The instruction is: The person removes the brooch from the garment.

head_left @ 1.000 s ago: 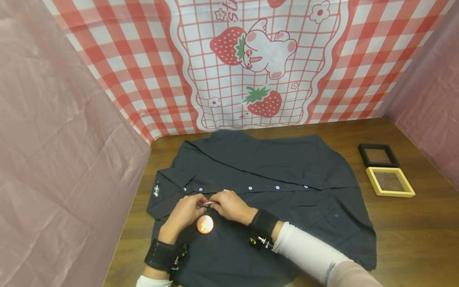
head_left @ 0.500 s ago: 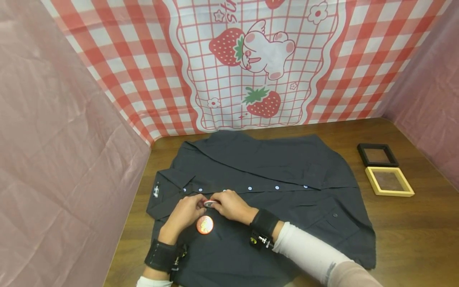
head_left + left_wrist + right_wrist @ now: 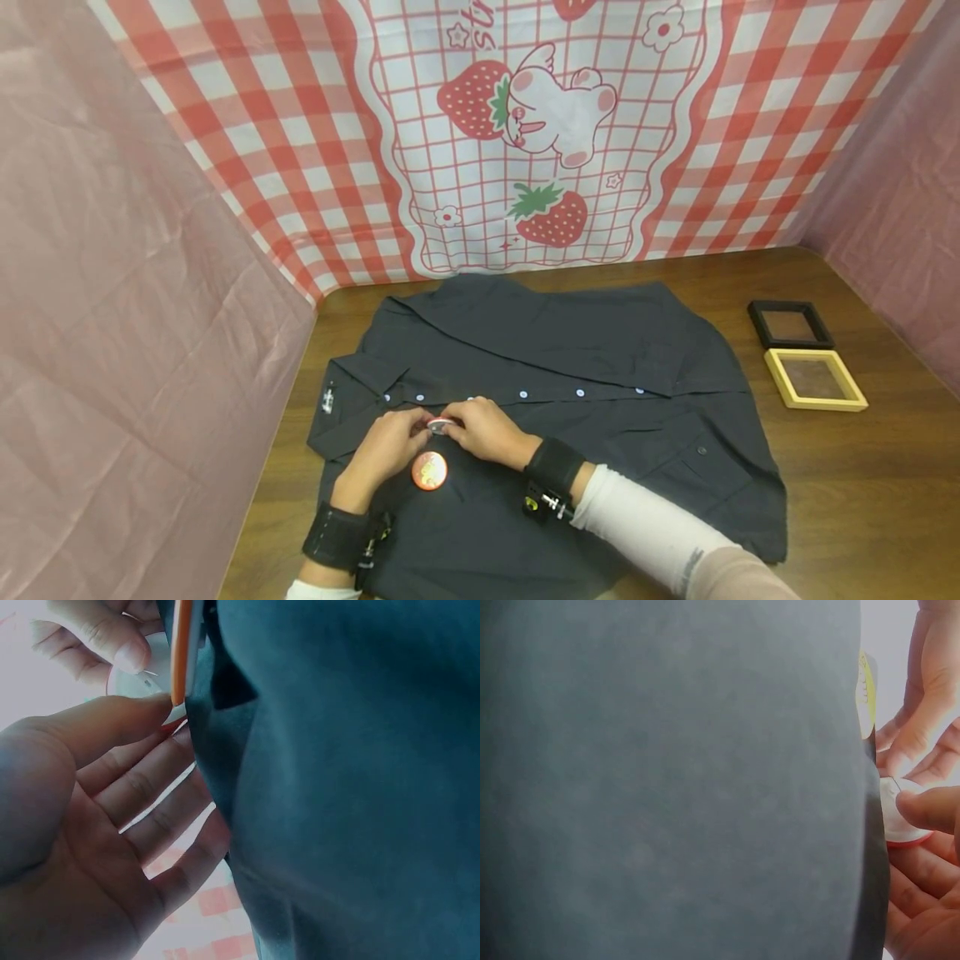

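A dark button-up shirt (image 3: pixel 570 467) lies spread on the table. Above its upper front, my left hand (image 3: pixel 386 443) and right hand (image 3: pixel 487 432) meet at a round pin badge (image 3: pixel 438 427), each pinching its rim. In both wrist views the badge (image 3: pixel 890 817) shows its pale back and red edge. A thin pin shows on that back in the right wrist view. My left thumb (image 3: pixel 127 724) presses near the badge's edge. A second, orange-rimmed badge (image 3: pixel 429 472) rests face up on the shirt just below the hands; the left wrist view catches it edge-on.
A black frame (image 3: pixel 761 325) and a yellow frame (image 3: pixel 782 392) lie side by side on the wooden table (image 3: pixel 840 500) at right. A red checked strawberry cloth (image 3: pixel 555 217) hangs behind; pink fabric (image 3: pixel 150 333) borders the left and right sides.
The held badge has tipped slightly, so more of its pale back shows than a second ago. Both hands stay in nearly the same place, and the other badge has not moved.
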### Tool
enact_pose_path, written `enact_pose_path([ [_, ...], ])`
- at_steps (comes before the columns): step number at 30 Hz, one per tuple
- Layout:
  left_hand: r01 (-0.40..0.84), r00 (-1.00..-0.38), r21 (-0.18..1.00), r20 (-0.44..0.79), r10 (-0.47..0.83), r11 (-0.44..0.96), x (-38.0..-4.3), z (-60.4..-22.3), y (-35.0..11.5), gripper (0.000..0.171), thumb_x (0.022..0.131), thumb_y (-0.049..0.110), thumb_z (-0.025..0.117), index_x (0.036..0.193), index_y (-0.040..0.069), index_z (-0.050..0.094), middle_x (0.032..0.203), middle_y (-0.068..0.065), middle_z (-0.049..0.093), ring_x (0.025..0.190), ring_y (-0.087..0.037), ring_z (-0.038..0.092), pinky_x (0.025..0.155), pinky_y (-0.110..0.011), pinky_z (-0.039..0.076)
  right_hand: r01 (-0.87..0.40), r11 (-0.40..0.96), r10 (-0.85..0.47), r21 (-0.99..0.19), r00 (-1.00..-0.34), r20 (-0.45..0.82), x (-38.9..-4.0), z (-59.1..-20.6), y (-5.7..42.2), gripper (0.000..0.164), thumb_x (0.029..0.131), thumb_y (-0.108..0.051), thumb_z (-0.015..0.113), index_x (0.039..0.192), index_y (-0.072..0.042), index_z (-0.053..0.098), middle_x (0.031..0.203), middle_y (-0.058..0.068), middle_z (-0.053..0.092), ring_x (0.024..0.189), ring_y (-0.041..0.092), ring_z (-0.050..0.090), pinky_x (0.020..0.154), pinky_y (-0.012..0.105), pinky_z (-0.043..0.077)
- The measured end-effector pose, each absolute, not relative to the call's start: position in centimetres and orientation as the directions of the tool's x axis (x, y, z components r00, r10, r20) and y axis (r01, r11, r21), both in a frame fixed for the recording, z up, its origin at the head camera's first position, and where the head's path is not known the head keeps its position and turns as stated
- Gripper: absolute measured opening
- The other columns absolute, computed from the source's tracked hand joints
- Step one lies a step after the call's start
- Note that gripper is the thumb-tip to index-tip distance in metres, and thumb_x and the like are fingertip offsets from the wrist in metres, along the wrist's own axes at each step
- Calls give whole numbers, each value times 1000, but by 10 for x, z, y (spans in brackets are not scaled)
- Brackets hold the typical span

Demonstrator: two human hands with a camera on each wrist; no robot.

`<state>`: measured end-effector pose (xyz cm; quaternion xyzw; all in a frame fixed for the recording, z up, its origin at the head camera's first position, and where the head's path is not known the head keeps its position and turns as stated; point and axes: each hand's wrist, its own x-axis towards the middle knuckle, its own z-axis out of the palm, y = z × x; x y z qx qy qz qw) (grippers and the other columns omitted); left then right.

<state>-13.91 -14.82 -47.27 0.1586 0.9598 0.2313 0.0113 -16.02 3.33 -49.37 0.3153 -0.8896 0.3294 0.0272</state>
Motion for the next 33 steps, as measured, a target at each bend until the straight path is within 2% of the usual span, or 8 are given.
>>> enact_pose_path([
  [6,344,-938,440,120,325,829,-140,-473,-148,13,91,11,66,100,7,75,97,-7,75,89,-25,72,78,-43,56,-586,576,-524,-570,-800,293,-161,-495,34,13,90,-19,69,96,-9,74,76,-3,70,61,2,54,57,18,44],
  [10,363,-931,436,143,335,824,-141,-474,-149,16,92,10,64,104,7,75,102,-8,75,94,-27,72,82,-45,55,-580,575,-509,-577,-806,303,-161,-496,34,13,90,-19,69,98,-9,73,74,-4,68,59,1,51,55,17,42],
  [23,380,-925,407,187,331,831,-141,-472,-147,15,90,11,66,101,7,76,97,-9,76,88,-28,72,78,-46,55,-560,566,-488,-605,-819,301,-160,-494,34,11,88,-16,70,95,-9,72,69,-4,64,57,1,48,53,16,39],
  [33,375,-927,404,184,328,834,-139,-469,-145,15,90,12,66,100,5,76,94,-9,76,84,-27,72,74,-44,55,-574,572,-483,-586,-813,325,-159,-493,33,8,86,-13,70,93,-9,72,77,-1,71,62,5,57,57,19,45],
])
